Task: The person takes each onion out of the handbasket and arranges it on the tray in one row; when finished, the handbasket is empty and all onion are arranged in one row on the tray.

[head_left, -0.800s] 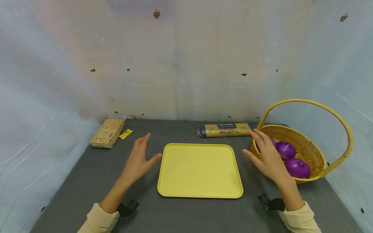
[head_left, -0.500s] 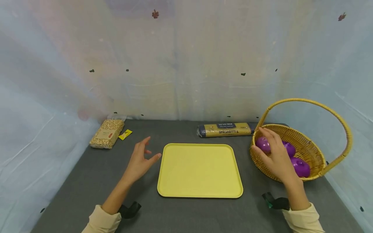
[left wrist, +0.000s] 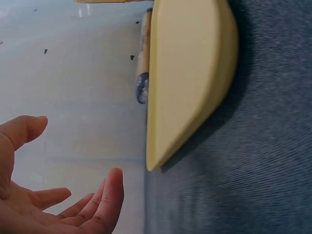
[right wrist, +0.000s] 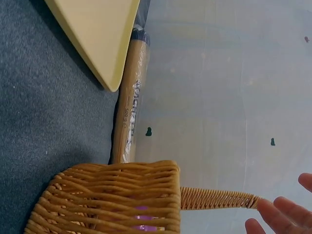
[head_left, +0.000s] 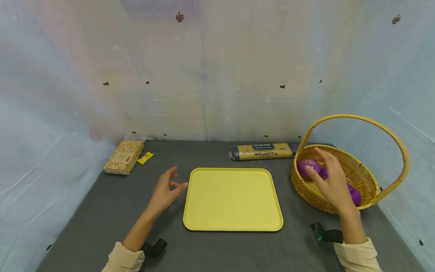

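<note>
We see the right hand point(head_left: 331, 183) over the left side of the yellow woven-wicker basket with a tall arched handle point(head_left: 304, 190), near the right edge of the dark grey fabric-covered tabletop point(head_left: 217, 251). Its thumb and fingers stand apart, gripping nothing; we cannot tell whether a fingertip touches the glossy purple rounded objects point(head_left: 308, 167) inside. The basket's curved wall probably keeps them from rolling.

The left hand point(head_left: 164, 195), fingers loosely bent and holding nothing, hangs just beside the pale yellow rectangular plastic tray point(head_left: 233, 200). That lies flat in the tabletop's middle, seemingly for reach by either hand. Toward the far edge lies the long gold-and-navy spaghetti packet point(head_left: 263, 152), perhaps flat for stability; a clear plastic bag of pale grains point(head_left: 124, 156) occupies the far left corner.
</note>
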`<move>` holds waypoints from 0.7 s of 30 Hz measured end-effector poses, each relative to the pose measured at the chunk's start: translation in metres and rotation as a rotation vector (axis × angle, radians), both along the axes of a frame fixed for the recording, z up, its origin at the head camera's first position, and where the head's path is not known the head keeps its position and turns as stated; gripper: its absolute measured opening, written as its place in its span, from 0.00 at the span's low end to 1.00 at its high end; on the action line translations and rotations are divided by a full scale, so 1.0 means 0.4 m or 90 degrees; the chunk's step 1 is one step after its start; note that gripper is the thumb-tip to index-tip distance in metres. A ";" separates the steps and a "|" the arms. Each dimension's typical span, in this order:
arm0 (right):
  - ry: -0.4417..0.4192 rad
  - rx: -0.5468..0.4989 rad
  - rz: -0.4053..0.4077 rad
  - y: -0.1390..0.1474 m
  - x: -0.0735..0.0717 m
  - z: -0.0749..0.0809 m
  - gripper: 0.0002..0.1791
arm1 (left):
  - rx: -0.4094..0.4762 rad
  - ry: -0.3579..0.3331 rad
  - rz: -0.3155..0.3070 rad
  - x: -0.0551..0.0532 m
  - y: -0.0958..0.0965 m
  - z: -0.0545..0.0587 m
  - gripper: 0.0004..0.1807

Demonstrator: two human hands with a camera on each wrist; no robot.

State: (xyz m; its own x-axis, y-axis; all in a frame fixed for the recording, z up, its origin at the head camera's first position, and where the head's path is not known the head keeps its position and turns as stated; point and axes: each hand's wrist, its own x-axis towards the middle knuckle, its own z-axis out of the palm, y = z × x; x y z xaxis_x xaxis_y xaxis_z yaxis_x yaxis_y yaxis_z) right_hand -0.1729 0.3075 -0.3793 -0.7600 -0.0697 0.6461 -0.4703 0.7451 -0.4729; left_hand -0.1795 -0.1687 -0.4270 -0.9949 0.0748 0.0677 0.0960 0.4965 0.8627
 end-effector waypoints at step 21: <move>-0.032 -0.034 -0.034 0.047 -0.020 -0.007 0.33 | 0.069 -0.111 -0.012 -0.029 0.021 -0.104 0.41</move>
